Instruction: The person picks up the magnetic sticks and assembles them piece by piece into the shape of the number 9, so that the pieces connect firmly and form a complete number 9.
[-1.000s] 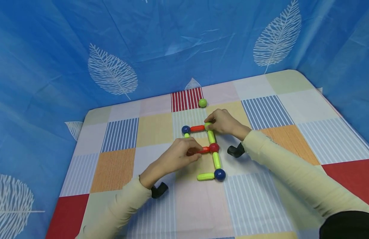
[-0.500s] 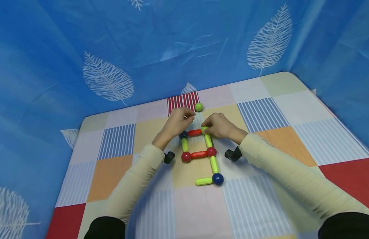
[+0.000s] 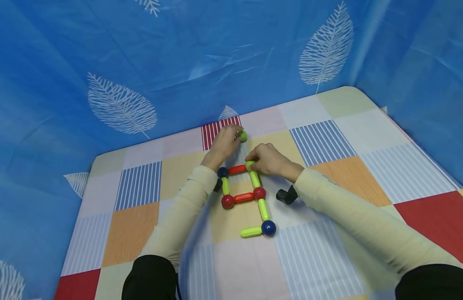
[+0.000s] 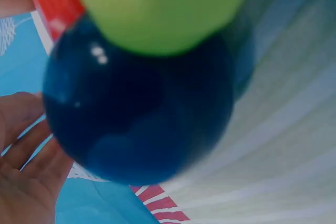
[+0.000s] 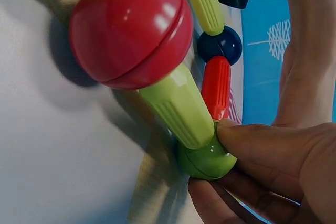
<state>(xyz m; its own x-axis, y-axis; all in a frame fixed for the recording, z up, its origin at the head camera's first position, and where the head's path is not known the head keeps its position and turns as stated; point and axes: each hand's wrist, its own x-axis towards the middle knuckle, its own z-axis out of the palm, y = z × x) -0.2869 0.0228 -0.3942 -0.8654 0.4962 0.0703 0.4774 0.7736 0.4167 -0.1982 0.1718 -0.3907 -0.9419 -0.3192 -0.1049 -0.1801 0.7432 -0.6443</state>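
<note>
My left hand (image 3: 224,143) is at a loose green ball (image 3: 243,136) near the far edge, thumb and fingers on either side of it; in the left wrist view the fingertips are hidden behind a blue ball (image 4: 136,103). With thumb and fingers my right hand (image 5: 262,166) pinches a green corner ball (image 5: 207,158) of a ball-and-stick toy frame. From that ball a red stick (image 3: 237,169) runs to the blue ball, and a green stick (image 3: 255,179) to a red ball (image 3: 259,193). Another red ball (image 3: 227,202) closes the square.
Towards me, a green stick (image 3: 264,209) joins the square to a front blue ball (image 3: 269,228), which has another green stick (image 3: 251,232) pointing left. A patchwork cloth (image 3: 246,266) covers the table. Blue leaf-print curtain (image 3: 201,62) hangs behind.
My left hand has left the front red stick and gone away from me, over the frame, to the loose green ball. The right hand stays on its corner ball. The view has shifted slightly.
</note>
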